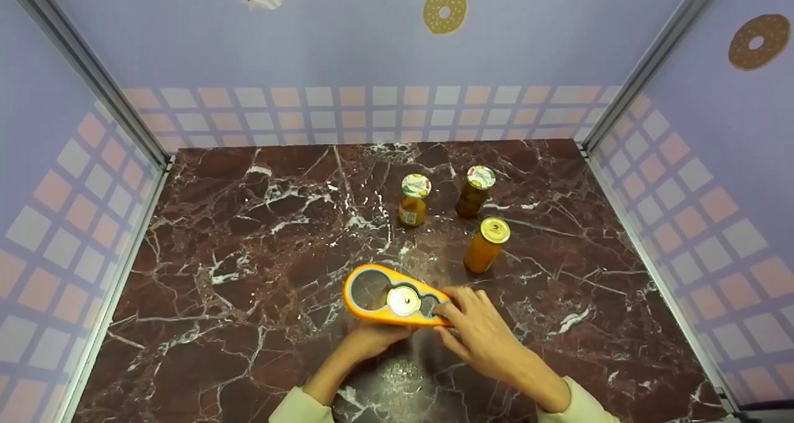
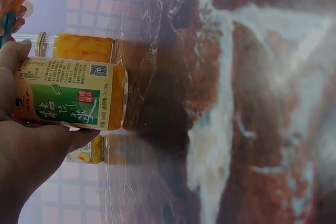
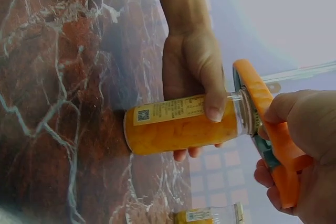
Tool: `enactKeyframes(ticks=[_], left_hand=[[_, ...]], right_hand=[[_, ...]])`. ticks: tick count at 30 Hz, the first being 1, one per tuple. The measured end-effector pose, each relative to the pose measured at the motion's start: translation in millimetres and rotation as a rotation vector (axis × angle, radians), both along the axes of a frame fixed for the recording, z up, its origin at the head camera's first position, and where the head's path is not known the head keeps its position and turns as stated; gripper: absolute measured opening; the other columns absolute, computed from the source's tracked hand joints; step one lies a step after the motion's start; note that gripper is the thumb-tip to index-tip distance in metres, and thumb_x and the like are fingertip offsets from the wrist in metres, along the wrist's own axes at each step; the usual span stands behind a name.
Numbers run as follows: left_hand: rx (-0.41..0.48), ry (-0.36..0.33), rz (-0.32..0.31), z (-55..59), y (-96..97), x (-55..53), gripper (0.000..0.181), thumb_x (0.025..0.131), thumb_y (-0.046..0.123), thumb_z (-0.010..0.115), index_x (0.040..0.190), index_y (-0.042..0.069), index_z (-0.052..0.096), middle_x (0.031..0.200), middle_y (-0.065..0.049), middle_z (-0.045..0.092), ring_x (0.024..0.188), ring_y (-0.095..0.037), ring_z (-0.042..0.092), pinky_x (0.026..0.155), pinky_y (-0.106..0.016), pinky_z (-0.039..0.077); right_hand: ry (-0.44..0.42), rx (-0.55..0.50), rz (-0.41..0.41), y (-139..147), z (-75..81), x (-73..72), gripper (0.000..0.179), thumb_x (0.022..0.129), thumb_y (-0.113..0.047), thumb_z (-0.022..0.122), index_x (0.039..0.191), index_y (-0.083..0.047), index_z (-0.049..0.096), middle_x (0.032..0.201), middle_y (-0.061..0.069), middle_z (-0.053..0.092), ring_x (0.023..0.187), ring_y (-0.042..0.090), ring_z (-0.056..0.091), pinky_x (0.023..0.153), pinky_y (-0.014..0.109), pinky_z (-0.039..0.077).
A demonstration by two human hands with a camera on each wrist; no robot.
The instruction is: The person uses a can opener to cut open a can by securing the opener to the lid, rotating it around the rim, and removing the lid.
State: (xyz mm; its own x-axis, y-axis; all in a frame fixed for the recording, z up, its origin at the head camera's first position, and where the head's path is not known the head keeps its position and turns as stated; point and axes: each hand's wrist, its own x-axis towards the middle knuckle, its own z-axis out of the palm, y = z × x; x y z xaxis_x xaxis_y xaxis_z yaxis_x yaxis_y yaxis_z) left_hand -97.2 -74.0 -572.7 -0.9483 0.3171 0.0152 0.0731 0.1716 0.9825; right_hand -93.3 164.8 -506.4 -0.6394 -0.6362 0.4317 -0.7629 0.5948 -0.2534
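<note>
In my left hand [image 3: 191,66] I grip a glass jar of orange fruit [image 3: 181,127] round its body. Its label [image 2: 65,93] is yellow and green with printed characters. Over the lid [image 1: 404,300] sits an orange jar opener [image 1: 372,316] with several round openings of different sizes; the lid shows in a middle one. My right hand [image 1: 481,333] holds the narrow end of the opener, fingers and thumb curled round it. From above, the opener hides most of the held jar and part of my left hand.
Three more jars stand farther back on the dark marbled table [image 1: 248,330]: a yellow one [image 1: 412,215], a dark one [image 1: 471,201] and an orange one with a gold lid [image 1: 482,252]. Patterned panels [image 1: 372,51] enclose the table at the back and both sides.
</note>
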Motion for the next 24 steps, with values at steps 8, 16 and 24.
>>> enactKeyframes(ticks=[8,16,24], left_hand=[[-0.076,0.065,-0.034,-2.3,-2.6,-1.9,0.053,0.090,0.018,0.077,0.132,-0.010,0.062,0.134,-0.021,0.064,0.126,-0.031,0.057,0.112,-0.039,0.043],[-0.086,0.081,-0.013,-3.4,-0.3,-1.7,0.066,0.090,0.021,0.078,0.140,-0.011,0.053,0.141,-0.023,0.057,0.131,-0.034,0.053,0.115,-0.043,0.041],[-0.094,0.040,0.001,-2.5,1.4,-2.4,0.062,0.088,0.024,0.080,0.137,-0.009,0.059,0.138,-0.020,0.062,0.129,-0.034,0.056,0.114,-0.046,0.041]], right_hand=[[0.014,0.097,-0.068,-5,9.0,-4.3,0.081,0.080,-0.022,0.083,0.150,-0.002,0.047,0.114,0.006,0.063,0.095,0.019,0.057,0.077,0.037,0.047],[0.103,0.226,-0.156,-21,12.2,-11.7,0.058,0.072,-0.010,0.087,0.120,-0.003,0.057,0.087,0.004,0.052,0.074,0.023,0.054,0.061,0.034,0.044],[0.231,0.363,-0.247,-32,7.4,-8.6,0.034,0.083,0.004,0.065,0.113,0.000,0.051,0.081,0.007,0.047,0.064,0.024,0.050,0.056,0.033,0.042]])
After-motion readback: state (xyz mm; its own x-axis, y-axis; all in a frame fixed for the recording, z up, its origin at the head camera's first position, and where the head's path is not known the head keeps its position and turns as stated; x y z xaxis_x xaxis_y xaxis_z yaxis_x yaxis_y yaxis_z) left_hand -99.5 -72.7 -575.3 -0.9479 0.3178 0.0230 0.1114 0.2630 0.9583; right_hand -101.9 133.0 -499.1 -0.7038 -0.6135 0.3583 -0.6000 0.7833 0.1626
